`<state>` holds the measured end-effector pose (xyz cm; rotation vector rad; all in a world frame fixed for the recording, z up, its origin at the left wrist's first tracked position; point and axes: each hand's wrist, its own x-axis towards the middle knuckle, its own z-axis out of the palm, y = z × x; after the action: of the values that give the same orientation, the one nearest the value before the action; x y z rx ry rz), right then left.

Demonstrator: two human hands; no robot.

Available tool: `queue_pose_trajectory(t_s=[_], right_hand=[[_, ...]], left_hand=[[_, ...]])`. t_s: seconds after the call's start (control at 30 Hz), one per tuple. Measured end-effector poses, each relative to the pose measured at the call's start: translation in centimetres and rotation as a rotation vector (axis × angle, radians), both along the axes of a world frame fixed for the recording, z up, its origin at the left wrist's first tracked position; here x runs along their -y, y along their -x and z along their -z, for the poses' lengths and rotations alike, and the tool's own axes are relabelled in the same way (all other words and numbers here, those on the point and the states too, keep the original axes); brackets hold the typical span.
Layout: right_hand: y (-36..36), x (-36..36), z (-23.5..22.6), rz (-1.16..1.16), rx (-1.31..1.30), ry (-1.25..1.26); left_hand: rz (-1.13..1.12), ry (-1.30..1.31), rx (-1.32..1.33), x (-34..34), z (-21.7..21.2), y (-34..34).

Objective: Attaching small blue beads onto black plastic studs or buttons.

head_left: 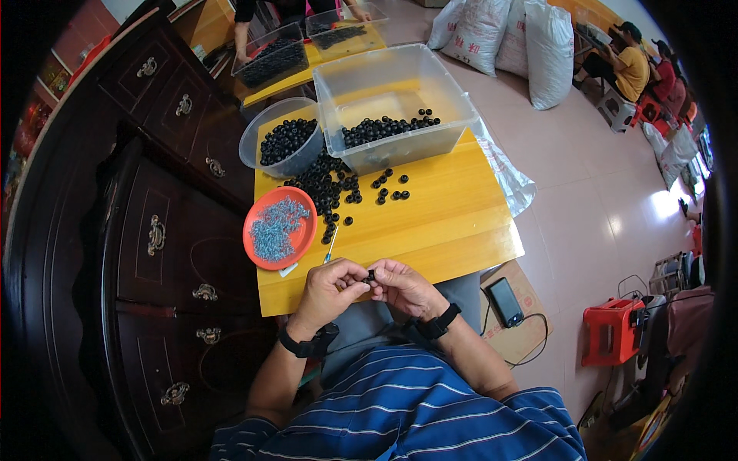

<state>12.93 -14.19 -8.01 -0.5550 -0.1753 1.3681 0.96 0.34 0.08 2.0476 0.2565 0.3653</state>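
Observation:
At the near edge of the yellow table [438, 230], my left hand [332, 290] and my right hand [401, 289] meet with fingertips pinched. Both are closed on one small black round piece [370, 277], mostly covered by fingers. Left of them is a red dish [250, 247] heaped with tiny blue-grey pieces [278, 230]. Loose black round pieces [311, 183], some showing a hole, lie scattered beyond the dish. A thin tool with a white shaft and blue part [329, 247] lies just past my left hand.
A round clear tub [247, 146] and a large clear bin [392, 159] hold more black pieces. Across the table, a person's hands reach around two more bins [269, 58]. A dark cabinet [181, 230] borders the left. A phone [505, 301] with a cable rests on cardboard at right.

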Motion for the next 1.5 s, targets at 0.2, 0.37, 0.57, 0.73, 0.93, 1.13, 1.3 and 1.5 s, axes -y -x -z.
queue_pose_trajectory(t_s=[0.2,0.37,0.57,0.73,0.93,1.13,1.3,1.5], right_hand=[[0.4,-0.3,0.5,-0.043,0.171,-0.002],[0.6,-0.4,0.5,-0.046,0.210,0.011],[0.6,-0.4,0.5,-0.064,0.246,0.031],[0.7,-0.4,0.6,-0.060,0.234,0.059],[0.5,-0.2,0.4,-0.091,0.235,0.030],[0.1,0.1,0.5,-0.112,0.200,-0.039],[-0.2,0.5,0.0,-0.128,0.127,-0.060],[-0.5,0.6,-0.3,-0.159,0.074,-0.042]], left_hand=[[0.073,0.314,-0.202,-0.7,-0.3,0.4],[0.130,0.158,-0.145,-0.8,0.1,0.6],[0.104,0.083,-0.083,-0.5,0.3,0.4],[0.061,0.052,-0.034,-0.1,0.4,0.4],[0.039,-0.022,0.001,0.7,-0.2,0.3],[0.063,-0.067,0.017,0.7,-0.2,0.3],[0.056,-0.052,0.027,0.9,-0.2,0.4],[0.057,-0.043,0.027,0.7,0.2,0.5]])
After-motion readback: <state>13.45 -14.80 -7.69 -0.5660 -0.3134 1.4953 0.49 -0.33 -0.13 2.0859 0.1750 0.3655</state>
